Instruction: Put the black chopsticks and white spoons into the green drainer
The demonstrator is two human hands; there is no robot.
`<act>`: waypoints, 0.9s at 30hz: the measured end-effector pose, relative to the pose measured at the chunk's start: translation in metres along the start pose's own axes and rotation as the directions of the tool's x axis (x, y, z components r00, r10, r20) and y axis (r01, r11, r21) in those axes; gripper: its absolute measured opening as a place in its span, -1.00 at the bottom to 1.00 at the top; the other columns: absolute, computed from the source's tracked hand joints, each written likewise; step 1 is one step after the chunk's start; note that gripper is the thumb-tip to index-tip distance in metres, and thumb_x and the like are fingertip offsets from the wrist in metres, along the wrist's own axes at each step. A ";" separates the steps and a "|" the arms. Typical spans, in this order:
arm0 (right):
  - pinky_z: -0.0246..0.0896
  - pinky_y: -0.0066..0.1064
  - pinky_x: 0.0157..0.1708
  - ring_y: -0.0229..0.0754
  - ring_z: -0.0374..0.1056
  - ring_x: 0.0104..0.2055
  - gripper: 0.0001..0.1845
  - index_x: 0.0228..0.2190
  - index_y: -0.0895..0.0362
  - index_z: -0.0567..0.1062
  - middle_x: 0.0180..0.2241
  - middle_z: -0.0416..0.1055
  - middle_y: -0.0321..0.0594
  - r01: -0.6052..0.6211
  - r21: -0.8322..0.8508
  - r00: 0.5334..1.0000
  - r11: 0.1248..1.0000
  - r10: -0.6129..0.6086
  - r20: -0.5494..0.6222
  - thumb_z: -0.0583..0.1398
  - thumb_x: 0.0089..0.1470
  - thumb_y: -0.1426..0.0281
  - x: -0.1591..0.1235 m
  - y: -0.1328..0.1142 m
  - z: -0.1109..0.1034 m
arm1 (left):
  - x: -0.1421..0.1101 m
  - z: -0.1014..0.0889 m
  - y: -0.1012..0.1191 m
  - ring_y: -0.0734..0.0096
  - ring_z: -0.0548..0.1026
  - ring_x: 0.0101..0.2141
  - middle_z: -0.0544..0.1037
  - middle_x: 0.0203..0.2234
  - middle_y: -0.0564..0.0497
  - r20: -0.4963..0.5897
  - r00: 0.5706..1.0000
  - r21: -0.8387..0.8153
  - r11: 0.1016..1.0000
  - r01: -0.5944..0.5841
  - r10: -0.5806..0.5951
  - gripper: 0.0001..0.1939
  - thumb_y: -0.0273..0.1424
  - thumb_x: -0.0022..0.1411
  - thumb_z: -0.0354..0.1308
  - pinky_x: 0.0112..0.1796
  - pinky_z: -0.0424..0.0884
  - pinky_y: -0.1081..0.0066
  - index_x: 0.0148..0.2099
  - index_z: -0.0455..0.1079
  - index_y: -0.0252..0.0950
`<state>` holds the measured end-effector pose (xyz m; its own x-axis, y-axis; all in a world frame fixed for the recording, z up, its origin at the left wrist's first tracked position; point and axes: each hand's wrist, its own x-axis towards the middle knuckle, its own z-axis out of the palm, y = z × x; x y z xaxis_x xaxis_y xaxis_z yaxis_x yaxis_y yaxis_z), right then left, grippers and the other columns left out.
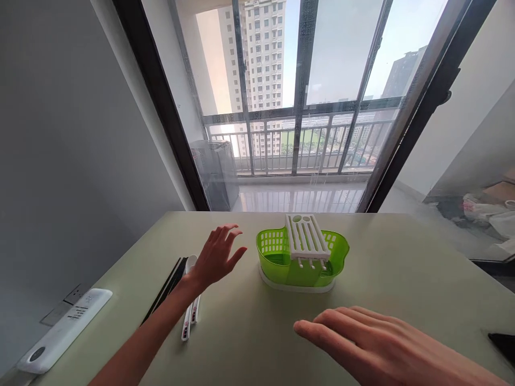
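Observation:
A green plastic utensil holder (300,273) stands on the table, with a slotted white rack (309,236) across its top and small white hooks at the front. To its left, my left hand (219,254) hovers with fingers apart and nothing in them. Under that arm lie black chopsticks (167,287) and white spoons (186,324), partly hidden by the wrist. My right hand (358,338) is at the front right, fingers stretched out, holding nothing. It is apart from the holder.
The pale green table (249,343) reaches toward a glass door. A long white device (66,332) lies along the left edge by the wall. A black object (502,346) shows at the right edge. White bags (488,220) rest on the floor beyond.

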<state>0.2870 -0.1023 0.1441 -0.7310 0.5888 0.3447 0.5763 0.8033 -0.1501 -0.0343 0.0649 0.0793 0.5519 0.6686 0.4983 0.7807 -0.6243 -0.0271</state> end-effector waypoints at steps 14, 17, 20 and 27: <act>0.42 -0.44 -0.25 -0.19 0.54 -0.25 -0.57 0.10 0.08 0.40 -0.22 0.55 -0.26 -0.067 -0.006 0.998 0.998 0.067 0.015 0.23 0.31 0.15 0.003 -0.009 -0.010 | 0.041 0.007 0.129 0.08 0.18 0.36 0.27 0.35 -0.24 -0.268 0.950 -0.381 0.889 -0.256 0.158 -0.45 -0.33 0.41 0.10 0.26 0.23 -0.03 0.36 0.06 -0.21; 0.41 -0.43 -0.23 -0.16 0.54 -0.22 -0.57 0.09 0.08 0.40 -0.20 0.55 -0.25 -0.065 -0.003 0.998 0.998 0.065 0.011 0.25 0.30 0.15 0.004 -0.008 -0.008 | 0.043 0.006 0.142 0.06 0.11 0.40 0.24 0.39 -0.15 -0.210 0.930 -0.299 0.886 -0.354 0.301 -0.50 -0.21 0.43 0.07 0.31 0.16 0.00 0.34 0.19 -0.19; 0.41 -0.43 -0.23 -0.14 0.54 -0.21 -0.56 0.08 0.08 0.41 -0.22 0.55 -0.24 -0.059 -0.002 0.998 0.998 0.059 -0.004 0.26 0.28 0.14 0.005 -0.008 -0.006 | 0.045 0.010 0.153 0.13 0.10 0.41 0.26 0.39 -0.05 -0.145 0.903 -0.217 0.877 -0.429 0.405 -0.52 -0.14 0.46 0.03 0.37 0.04 0.09 0.32 0.28 -0.20; 0.39 -0.44 -0.26 -0.18 0.53 -0.26 -0.55 0.10 0.07 0.40 -0.23 0.55 -0.26 -0.074 -0.001 0.997 0.997 0.074 0.001 0.26 0.29 0.15 0.003 -0.008 -0.006 | 0.051 0.023 0.139 0.19 0.27 0.33 0.44 0.27 -0.02 -0.204 0.923 -0.159 0.919 -0.361 0.327 -0.72 -0.23 0.43 0.12 0.40 0.02 0.06 0.10 0.45 -0.17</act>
<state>0.2821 -0.1070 0.1518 -0.6863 0.6471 0.3321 0.6294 0.7572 -0.1747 0.1091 0.0216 0.0811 0.7048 0.3300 0.6280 0.4717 -0.8792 -0.0673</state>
